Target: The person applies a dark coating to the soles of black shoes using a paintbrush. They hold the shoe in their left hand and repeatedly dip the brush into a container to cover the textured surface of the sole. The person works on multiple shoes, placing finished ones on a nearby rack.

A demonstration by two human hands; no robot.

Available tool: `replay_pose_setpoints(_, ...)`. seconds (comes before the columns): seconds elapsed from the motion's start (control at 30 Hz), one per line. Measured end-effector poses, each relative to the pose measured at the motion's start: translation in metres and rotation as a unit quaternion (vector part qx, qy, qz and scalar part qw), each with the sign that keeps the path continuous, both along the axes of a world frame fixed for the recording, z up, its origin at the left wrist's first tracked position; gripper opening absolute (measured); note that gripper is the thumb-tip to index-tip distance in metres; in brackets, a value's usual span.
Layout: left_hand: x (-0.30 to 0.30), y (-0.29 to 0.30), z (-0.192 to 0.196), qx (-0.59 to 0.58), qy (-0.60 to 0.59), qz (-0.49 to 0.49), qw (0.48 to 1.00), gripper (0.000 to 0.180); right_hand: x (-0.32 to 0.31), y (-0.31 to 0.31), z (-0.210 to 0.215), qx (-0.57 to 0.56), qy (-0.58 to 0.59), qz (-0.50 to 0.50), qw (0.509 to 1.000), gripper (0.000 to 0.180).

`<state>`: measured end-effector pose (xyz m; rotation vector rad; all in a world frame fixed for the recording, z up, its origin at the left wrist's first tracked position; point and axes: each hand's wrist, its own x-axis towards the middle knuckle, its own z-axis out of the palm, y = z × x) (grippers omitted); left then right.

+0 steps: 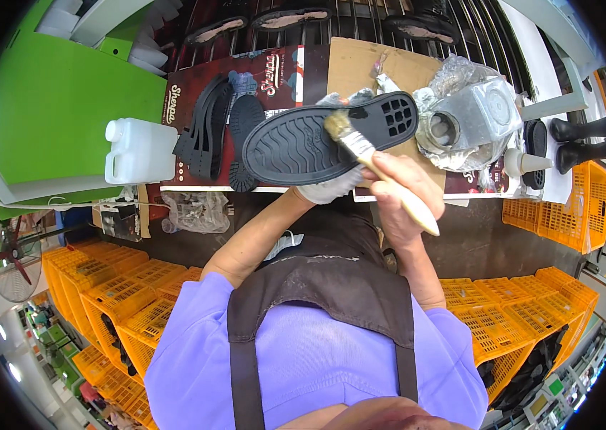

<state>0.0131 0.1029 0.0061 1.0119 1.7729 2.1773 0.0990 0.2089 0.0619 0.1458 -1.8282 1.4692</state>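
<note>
A black shoe sole (289,147) with a wavy tread faces me, its gridded heel end to the right. My left hand (330,188), in a white glove, grips it from beneath, with gloved fingertips showing past the far edge. In my right hand (409,192), bare, is a paintbrush (354,140) with a pale wooden handle. Its bristles touch the sole's tread near the middle. A dark, wet-looking patch lies beside the bristles. To the right, a clear plastic container (486,111) lies on its side, wrapped in crumpled plastic, its round opening toward the sole.
Several black soles (210,132) stand stacked on the left of the printed cardboard (172,161). Beyond them is a white jug (147,152). A conical white nozzle (528,163) and black boots (581,150) are at the right. Shoes rest on the roller rack (360,29); orange crates (149,283) stand behind me.
</note>
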Motion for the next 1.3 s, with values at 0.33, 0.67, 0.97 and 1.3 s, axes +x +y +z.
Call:
replay_pose_setpoints(0.33, -0.004, -0.009, -0.029, 0.002, -0.131, -0.07, 0.989, 0.085, -0.003, -0.007, 0.004, -0.111, -0.107, 0.04, 0.987, 0.022)
replay_pose_setpoints(0.67, -0.002, -0.005, -0.005, -0.127, 0.084, 0.023, 0.988, 0.073, 0.007, 0.027, -0.011, -0.141, -0.077, -0.076, 0.984, 0.019)
replay_pose_setpoints(0.97, -0.003, -0.003, -0.008, -0.117, 0.16, 0.045, 0.979, 0.077, 0.006, 0.017, -0.012, -0.013, -0.055, -0.109, 0.992, 0.021)
replay_pose_setpoints(1.3, -0.002, -0.004, -0.041, 0.023, -0.198, -0.123, 0.972, 0.08, -0.003, -0.015, -0.003, -0.039, -0.062, -0.013, 0.997, 0.022)
